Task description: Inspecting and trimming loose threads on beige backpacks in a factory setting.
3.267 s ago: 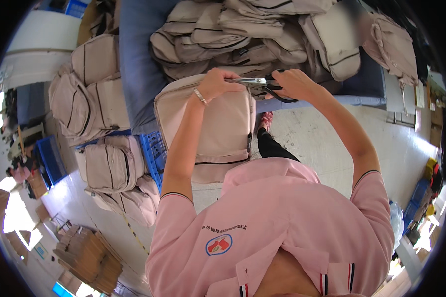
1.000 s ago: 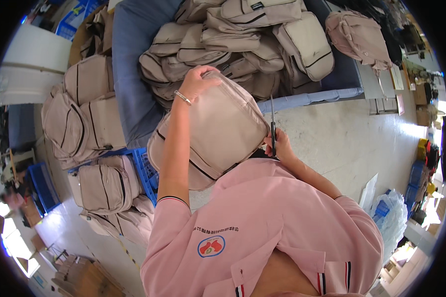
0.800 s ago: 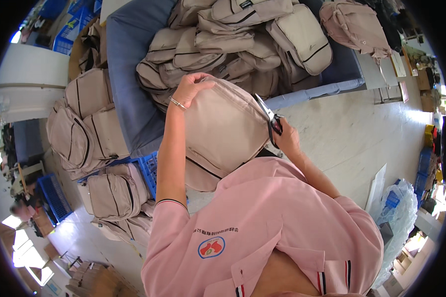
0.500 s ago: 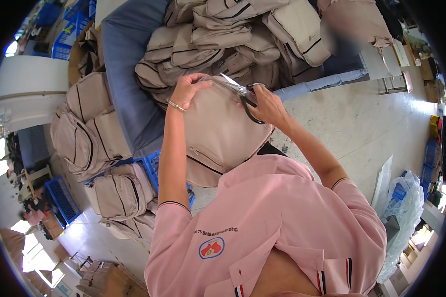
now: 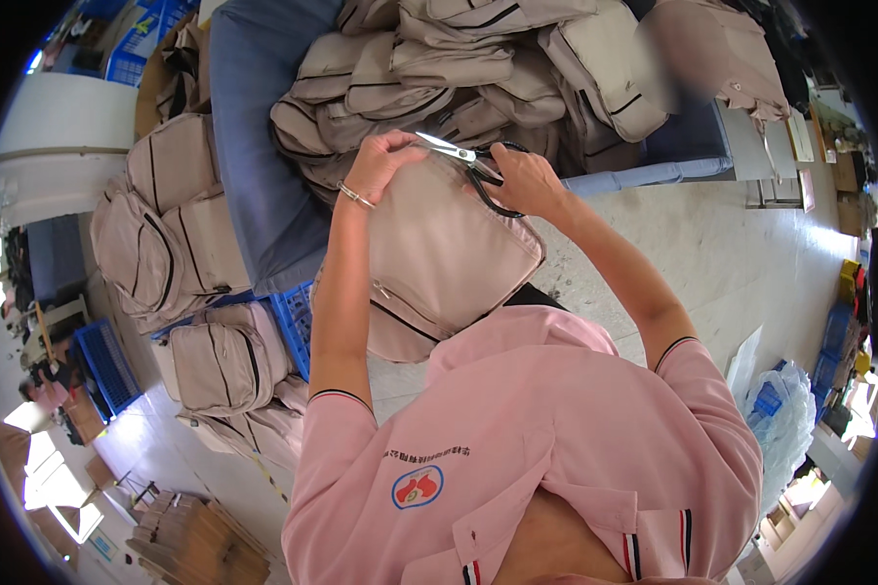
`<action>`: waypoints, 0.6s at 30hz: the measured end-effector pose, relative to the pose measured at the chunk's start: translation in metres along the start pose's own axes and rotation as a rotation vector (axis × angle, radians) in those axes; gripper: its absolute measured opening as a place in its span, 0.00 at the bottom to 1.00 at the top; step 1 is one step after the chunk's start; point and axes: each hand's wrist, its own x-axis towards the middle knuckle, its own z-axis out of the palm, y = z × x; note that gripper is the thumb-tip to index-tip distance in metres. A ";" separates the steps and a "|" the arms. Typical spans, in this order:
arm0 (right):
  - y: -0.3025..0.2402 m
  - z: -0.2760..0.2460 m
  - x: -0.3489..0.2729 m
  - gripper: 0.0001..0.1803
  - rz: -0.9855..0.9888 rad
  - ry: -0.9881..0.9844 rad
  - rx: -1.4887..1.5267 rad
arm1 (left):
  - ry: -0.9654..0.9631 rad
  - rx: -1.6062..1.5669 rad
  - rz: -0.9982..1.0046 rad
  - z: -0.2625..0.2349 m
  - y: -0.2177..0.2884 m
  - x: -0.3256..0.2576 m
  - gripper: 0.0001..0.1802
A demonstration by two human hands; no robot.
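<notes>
- Bag (image 5: 449, 253), beige, black-zipped: before the person, between the forearms, near side of the bin.
- Left hand (image 5: 380, 170): fingers closed in a pinch on the bag's far edge.
- Scissors (image 5: 459, 150), black-handled: at that edge, blades pointing left.
- Right hand (image 5: 529, 183): fingers curled around the spread scissor handles.
- Bin (image 5: 263, 185), blue-lined: far side, holding piled beige bags (image 5: 449, 63).

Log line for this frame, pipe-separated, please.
left hand: pinching beige backpack at its top edge | right hand: holding scissors, blades near left hand | beyond: blue bin with piled backpacks
</notes>
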 end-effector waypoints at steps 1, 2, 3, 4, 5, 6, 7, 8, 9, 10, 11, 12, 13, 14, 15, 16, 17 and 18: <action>0.001 -0.001 0.001 0.35 0.018 -0.035 -0.011 | 0.008 -0.004 0.001 -0.001 -0.001 0.000 0.13; 0.001 -0.001 0.002 0.35 0.011 -0.041 -0.012 | 0.012 0.017 0.019 -0.002 -0.002 0.001 0.12; 0.003 -0.002 0.003 0.33 0.015 -0.058 -0.023 | 0.013 0.039 0.037 -0.002 -0.002 0.001 0.12; 0.004 -0.003 0.004 0.32 0.018 -0.075 -0.035 | 0.018 0.035 0.036 -0.002 -0.002 0.000 0.12; 0.007 -0.003 0.005 0.32 0.014 -0.080 -0.036 | 0.012 0.050 0.040 -0.003 -0.002 0.000 0.11; 0.012 -0.005 0.007 0.30 -0.018 -0.087 -0.064 | 0.003 0.065 0.044 -0.002 -0.002 0.001 0.10; 0.016 -0.007 0.009 0.28 -0.051 -0.094 -0.092 | 0.004 0.061 0.044 -0.001 -0.001 0.000 0.10; 0.021 -0.009 0.012 0.28 -0.052 -0.097 -0.094 | 0.012 0.029 0.021 0.000 -0.001 0.000 0.11; 0.024 -0.015 0.015 0.27 -0.107 -0.115 -0.112 | 0.022 0.000 -0.004 0.001 0.001 -0.001 0.12; 0.026 -0.020 0.019 0.25 -0.162 -0.132 -0.129 | 0.025 -0.003 -0.005 0.002 0.003 -0.001 0.12; 0.029 -0.026 0.022 0.25 -0.157 -0.165 -0.150 | 0.032 -0.019 -0.035 0.004 0.005 -0.001 0.13; 0.028 -0.032 0.026 0.25 -0.161 -0.169 -0.152 | 0.039 -0.038 -0.063 0.004 0.005 -0.001 0.13; 0.027 -0.038 0.030 0.25 -0.182 -0.194 -0.186 | 0.044 -0.043 -0.062 0.004 0.006 -0.002 0.13; 0.028 -0.042 0.034 0.25 -0.204 -0.218 -0.221 | 0.041 -0.058 -0.078 0.004 0.007 -0.003 0.12; 0.028 -0.046 0.039 0.24 -0.223 -0.210 -0.212 | 0.038 -0.073 -0.092 0.003 0.006 -0.003 0.12; 0.027 -0.050 0.043 0.24 -0.228 -0.212 -0.214 | 0.043 -0.076 -0.090 0.002 0.004 -0.003 0.12; 0.026 -0.053 0.047 0.25 -0.258 -0.218 -0.208 | 0.049 -0.053 -0.098 0.000 0.002 -0.003 0.12; 0.027 -0.055 0.051 0.25 -0.285 -0.223 -0.203 | 0.052 -0.031 -0.104 0.000 0.002 -0.002 0.13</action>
